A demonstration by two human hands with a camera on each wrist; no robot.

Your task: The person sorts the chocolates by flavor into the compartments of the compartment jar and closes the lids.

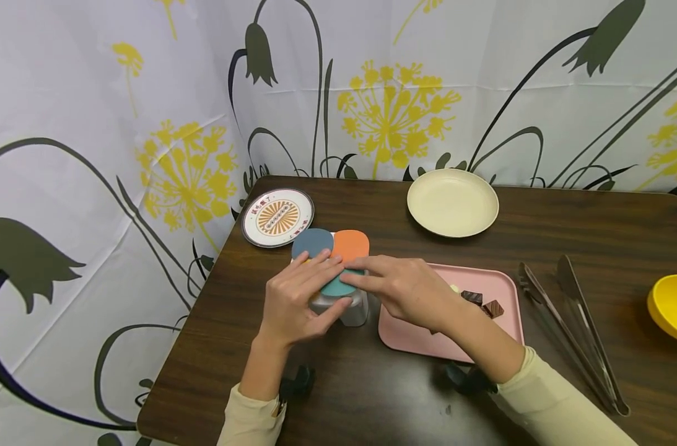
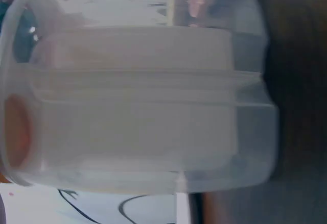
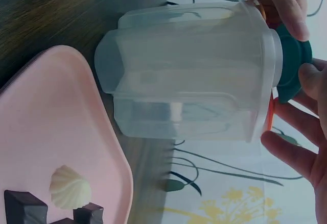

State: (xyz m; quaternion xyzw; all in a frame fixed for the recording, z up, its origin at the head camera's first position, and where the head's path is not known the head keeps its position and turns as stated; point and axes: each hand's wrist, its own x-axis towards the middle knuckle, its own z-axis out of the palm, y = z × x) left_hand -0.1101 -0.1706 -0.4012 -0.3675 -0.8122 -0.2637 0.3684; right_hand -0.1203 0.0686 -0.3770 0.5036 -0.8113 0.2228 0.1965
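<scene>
A translucent plastic container [image 1: 356, 313] stands upright on the table, its top bearing blue [image 1: 313, 241], orange [image 1: 350, 244] and teal [image 1: 338, 286] lids. My left hand [image 1: 301, 300] lies across the lids with fingers extended; its thumb rests at the teal lid's near edge. From the other side, my right hand [image 1: 413, 288] reaches its straight fingers onto the top. In the right wrist view, the teal lid [image 3: 294, 63] stands tilted under both thumbs, while right fingers touch near the orange lid. The container wall [image 2: 138, 132] fills most of the left wrist view; its contents are unclear.
A pink tray [image 1: 405, 337] right of the container holds several chocolates [image 1: 493, 308]. Farther right lie metal tongs [image 1: 586, 334] and a yellow bowl [image 1: 672, 310]. A cream plate [image 1: 452, 201] and a patterned plate [image 1: 278, 217] sit at the back before a floral curtain [image 1: 394, 111].
</scene>
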